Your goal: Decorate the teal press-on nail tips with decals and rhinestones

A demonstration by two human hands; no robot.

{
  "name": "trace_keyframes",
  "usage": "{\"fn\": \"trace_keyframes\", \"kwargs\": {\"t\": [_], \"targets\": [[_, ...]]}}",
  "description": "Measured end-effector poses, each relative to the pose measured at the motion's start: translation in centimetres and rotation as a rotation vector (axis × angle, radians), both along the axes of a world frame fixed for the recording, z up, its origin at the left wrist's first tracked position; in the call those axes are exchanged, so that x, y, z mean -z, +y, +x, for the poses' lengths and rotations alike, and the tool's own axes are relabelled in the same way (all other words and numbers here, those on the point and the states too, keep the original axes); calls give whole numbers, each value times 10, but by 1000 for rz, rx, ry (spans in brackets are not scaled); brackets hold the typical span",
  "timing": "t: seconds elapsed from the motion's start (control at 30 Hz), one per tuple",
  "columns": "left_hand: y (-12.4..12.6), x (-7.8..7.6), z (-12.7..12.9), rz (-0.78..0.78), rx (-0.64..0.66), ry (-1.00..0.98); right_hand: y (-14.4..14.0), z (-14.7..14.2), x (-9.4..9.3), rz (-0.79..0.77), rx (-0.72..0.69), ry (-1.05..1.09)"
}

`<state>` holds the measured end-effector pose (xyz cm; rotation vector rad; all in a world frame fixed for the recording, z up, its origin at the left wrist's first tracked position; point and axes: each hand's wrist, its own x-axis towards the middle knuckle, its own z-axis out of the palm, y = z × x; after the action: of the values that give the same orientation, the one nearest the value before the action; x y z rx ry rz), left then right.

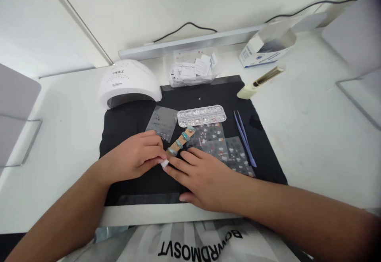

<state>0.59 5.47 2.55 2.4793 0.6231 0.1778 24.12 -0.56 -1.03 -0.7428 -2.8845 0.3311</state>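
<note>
**Hands meet at a strip of teal nail tips**

The left hand (135, 155) pinches a small white wipe (164, 163) at the lower end of a tan strip (181, 140) carrying teal nail tips, lying slantwise on the black mat (125, 123). The right hand (202, 174) rests flat, fingers spread, touching that end. Behind, a clear tray (201, 115) holds sparkly gems; a clear box (192, 71) holds white packets.
</note>
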Motion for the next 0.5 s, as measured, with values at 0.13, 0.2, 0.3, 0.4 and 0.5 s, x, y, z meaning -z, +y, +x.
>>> {"fn": "trace_keyframes", "kwargs": {"t": [0.13,0.2,0.3,0.4,0.5], "targets": [[0,0,-1,-4,2,1,0,-3,5,14,42,-13],[1,0,-1,-2,4,0,0,-4,5,15,47,-10],[2,0,-1,16,4,-10,0,-4,5,25,48,-5],[3,0,-2,36,-10,-13,-1,-3,5,42,52,-9],[3,0,-3,47,-21,-12,-2,-2,6,56,52,-12]]}}
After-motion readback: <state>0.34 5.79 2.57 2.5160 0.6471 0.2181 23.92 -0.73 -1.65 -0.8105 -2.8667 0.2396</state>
